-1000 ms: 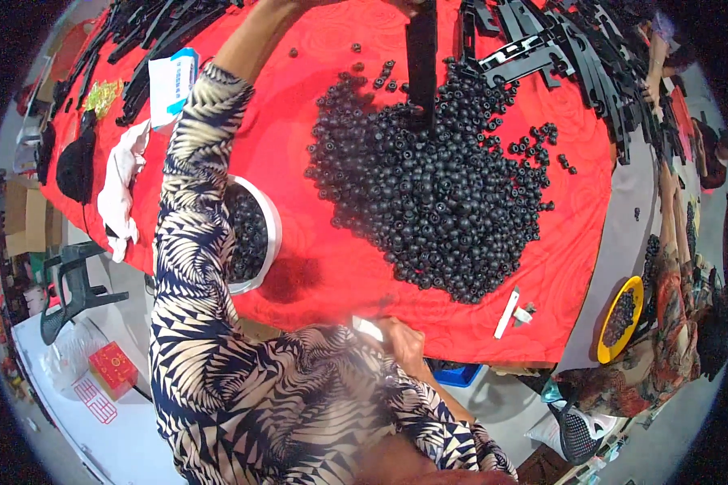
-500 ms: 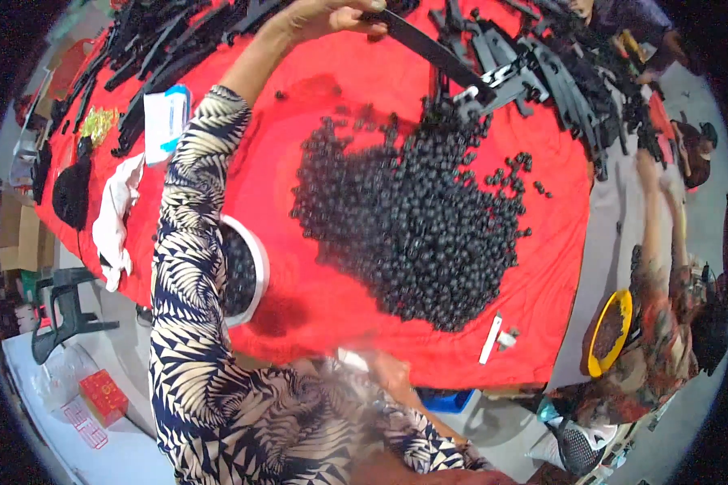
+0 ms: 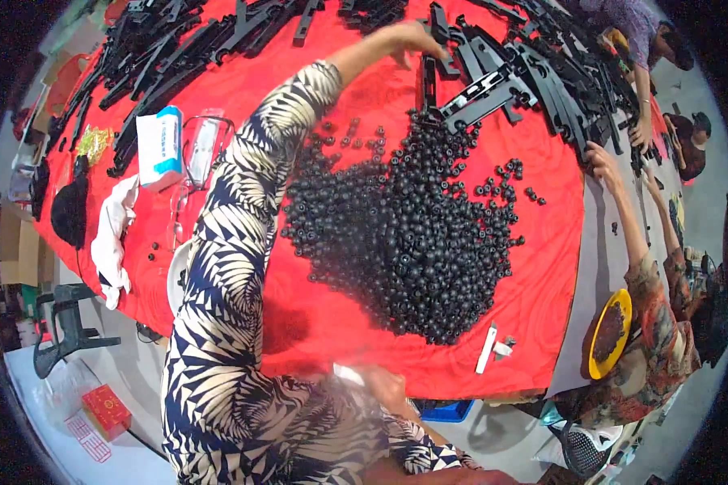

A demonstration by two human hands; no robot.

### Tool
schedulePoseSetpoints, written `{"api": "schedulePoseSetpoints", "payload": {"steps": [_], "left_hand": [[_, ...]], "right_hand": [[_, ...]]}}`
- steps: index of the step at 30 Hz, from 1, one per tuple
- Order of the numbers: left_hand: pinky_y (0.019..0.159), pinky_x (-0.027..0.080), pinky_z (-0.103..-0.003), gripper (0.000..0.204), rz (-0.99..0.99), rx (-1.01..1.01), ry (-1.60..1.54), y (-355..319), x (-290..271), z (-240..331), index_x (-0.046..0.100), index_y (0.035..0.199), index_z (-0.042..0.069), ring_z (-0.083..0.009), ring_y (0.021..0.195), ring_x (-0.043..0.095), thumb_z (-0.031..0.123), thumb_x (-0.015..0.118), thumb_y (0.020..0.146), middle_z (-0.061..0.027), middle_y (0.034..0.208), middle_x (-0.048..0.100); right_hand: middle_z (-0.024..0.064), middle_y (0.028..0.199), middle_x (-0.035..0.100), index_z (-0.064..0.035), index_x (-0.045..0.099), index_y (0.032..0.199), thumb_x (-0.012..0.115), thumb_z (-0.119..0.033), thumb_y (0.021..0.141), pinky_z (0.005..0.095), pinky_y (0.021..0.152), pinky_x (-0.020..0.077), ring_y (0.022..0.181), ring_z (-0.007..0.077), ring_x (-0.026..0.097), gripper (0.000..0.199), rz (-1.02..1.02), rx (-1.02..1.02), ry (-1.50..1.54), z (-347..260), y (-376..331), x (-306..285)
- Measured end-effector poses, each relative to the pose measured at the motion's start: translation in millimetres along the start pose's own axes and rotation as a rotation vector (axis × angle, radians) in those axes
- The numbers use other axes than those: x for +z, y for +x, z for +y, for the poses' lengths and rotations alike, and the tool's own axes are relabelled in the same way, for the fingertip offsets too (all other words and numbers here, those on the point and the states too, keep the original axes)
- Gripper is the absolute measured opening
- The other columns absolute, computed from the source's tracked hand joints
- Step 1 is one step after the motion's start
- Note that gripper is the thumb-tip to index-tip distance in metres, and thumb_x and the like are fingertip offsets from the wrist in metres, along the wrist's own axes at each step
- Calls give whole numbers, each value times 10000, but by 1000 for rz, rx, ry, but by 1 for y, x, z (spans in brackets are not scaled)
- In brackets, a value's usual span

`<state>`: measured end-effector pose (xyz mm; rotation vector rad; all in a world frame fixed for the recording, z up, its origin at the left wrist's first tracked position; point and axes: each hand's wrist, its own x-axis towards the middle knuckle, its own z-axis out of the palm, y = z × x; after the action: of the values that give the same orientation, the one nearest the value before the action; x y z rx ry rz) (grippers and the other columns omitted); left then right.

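My left hand (image 3: 412, 40) reaches over the far middle of the table. Its thumb and fingers are apart, and its fingertips are beside a dark upright strip (image 3: 427, 85) at the edge of a pile of long black plastic parts (image 3: 554, 89). Right of that strip lies a long black part with pale metal-like pieces (image 3: 481, 93). Under and right of my left forearm spreads a big heap of small round black pieces with holes (image 3: 437, 250). My right hand (image 3: 387, 386) is low at the table's near edge, partly blurred, its fingers closed near a small white thing (image 3: 348, 373).
A white bowl (image 3: 176, 279) shows beside my sleeve. A white and blue box (image 3: 160, 148), a white cloth (image 3: 115, 242) and a black cap (image 3: 70, 206) lie at left. Co-workers' hands (image 3: 603, 164) work at right, near a yellow basin (image 3: 619, 339). A white strip (image 3: 486, 349) lies near right.
My left hand has moved right and no longer shows the long black strip it held. My left sleeve shifted right and hides more of the bowl. A co-worker's hand has come to the parts at right.
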<state>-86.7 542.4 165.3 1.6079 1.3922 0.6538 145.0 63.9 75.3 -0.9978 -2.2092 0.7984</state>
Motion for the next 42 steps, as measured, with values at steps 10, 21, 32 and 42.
{"api": "schedulePoseSetpoints", "payload": {"steps": [10, 21, 32, 42], "left_hand": [[823, 479, -405, 492, 530, -178, 312, -2, 32, -39, 623, 896, -75, -313, 959, 604, 319, 676, 607, -216, 953, 629], [625, 426, -321, 169, 67, 55, -461, -131, -30, 14, 579, 713, -19, -189, 673, 544, 124, 665, 741, -123, 755, 587], [596, 537, -305, 61, 474, 72, -843, -45, -51, 5, 635, 737, 35, -113, 718, 585, 21, 683, 701, -47, 826, 640], [830, 468, -427, 952, 180, -33, 277, 13, 51, 19, 494, 1114, -51, -274, 1019, 547, 601, 768, 477, -198, 1130, 540]], "right_hand": [[102, 768, 618, -17, 568, 916, 733, -114, 682, 302, 550, 515, 691, 209, 637, 302, -17, -56, 97, 1, -8, 13], [85, 750, 608, -35, 571, 909, 733, -129, 684, 292, 510, 484, 661, 199, 632, 293, -40, -71, 106, 1, -4, 7], [48, 682, 573, -63, 571, 869, 761, -149, 678, 284, 446, 435, 549, 159, 577, 283, 52, -87, 62, -16, 6, 12], [55, 727, 604, -52, 565, 845, 729, -149, 710, 279, 462, 456, 590, 161, 600, 234, 0, -67, 14, -9, 2, 12]]}}
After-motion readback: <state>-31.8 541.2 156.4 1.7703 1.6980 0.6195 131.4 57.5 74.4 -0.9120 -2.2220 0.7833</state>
